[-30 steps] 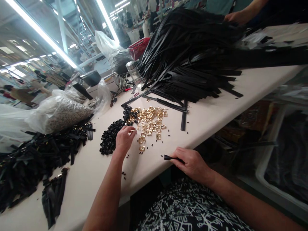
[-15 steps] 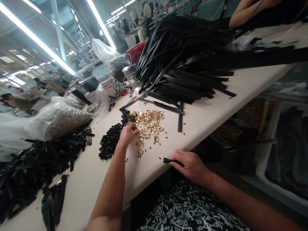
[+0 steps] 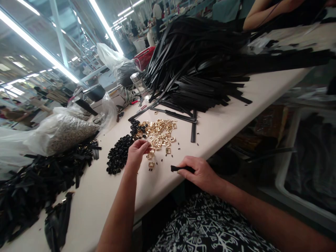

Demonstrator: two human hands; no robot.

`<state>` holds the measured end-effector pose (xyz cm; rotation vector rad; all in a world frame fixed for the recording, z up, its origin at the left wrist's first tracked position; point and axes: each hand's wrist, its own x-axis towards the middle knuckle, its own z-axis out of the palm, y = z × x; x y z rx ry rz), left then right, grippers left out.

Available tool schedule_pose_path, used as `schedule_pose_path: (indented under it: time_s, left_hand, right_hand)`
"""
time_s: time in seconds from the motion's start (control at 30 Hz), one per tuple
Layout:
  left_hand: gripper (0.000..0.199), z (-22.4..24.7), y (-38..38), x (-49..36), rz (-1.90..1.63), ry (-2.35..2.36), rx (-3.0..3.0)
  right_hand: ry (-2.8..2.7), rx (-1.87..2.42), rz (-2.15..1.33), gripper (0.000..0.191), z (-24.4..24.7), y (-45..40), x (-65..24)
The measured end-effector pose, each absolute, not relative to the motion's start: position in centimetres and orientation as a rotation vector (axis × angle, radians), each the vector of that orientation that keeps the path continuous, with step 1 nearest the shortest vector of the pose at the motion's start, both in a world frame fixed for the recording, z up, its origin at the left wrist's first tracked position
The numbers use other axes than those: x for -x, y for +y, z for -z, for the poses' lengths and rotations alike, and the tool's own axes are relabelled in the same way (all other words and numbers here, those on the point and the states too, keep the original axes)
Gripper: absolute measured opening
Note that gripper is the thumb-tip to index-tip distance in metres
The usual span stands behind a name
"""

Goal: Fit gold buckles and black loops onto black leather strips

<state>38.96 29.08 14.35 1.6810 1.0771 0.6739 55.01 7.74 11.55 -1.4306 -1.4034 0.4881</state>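
Note:
My left hand point(image 3: 137, 152) is closed in a pinch at the near edge of the pile of gold buckles point(image 3: 160, 130); what its fingertips hold is too small to make out. Beside it on the left lies a heap of small black loops point(image 3: 119, 154). At the table's front edge my right hand point(image 3: 201, 172) is wrapped round a black strap point(image 3: 174, 168), whose short end sticks out to the left. A single gold buckle point(image 3: 151, 164) lies between the hands, with tiny black bits scattered around.
A large bundle of black straps point(image 3: 199, 66) covers the back of the table point(image 3: 223, 129). A glass bottle point(image 3: 140, 85) stands behind the buckles. Black pieces point(image 3: 34, 185) and a plastic bag point(image 3: 61, 131) lie at left. Another person's arm point(image 3: 265, 14) shows at top right.
My right hand has moved left and slightly up with the strap, closer to the buckles. My left hand has shifted slightly down and left, off the pile's edge.

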Motion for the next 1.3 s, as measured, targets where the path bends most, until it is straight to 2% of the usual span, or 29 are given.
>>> schedule_pose_path:
  time_s: [0.2, 0.53, 0.63, 0.83, 1.0, 1.17, 1.3]
  left_hand:
    - [0.037, -15.3, 23.6, -39.4, -0.866, 0.892, -1.016]
    - [0.021, -14.6, 19.2, -40.3, -0.94, 0.771, -0.922]
    - [0.017, -14.1, 18.6, -40.3, -0.966, 0.804, -0.993]
    - [0.011, -13.4, 18.7, -39.6, -1.032, 0.86, -1.235]
    - [0.014, -13.4, 21.0, -36.8, -1.029, 0.995, -1.542]
    - [0.016, -13.8, 23.2, -33.2, -0.745, 1.224, -2.052]
    - [0.021, -13.8, 25.0, -31.3, -0.444, 1.306, -2.137]
  right_hand:
    - [-1.428, 1.4, -0.361, 0.001, -14.0, 10.3, -53.1]
    - [-1.414, 1.566, -0.137, 0.008, -13.1, 11.7, -52.9]
    - [-1.4, 1.582, -0.087, 0.012, -13.0, 11.5, -53.3]
    - [-1.423, 1.535, -0.064, 0.007, -13.0, 11.2, -53.6]
    - [-1.502, 1.578, -0.148, 0.005, -12.2, 10.8, -54.3]
    - [-1.511, 1.626, -0.185, 0.006, -10.8, 10.7, -54.9]
    - [-1.516, 1.659, -0.231, 0.005, -10.1, 10.9, -55.0]
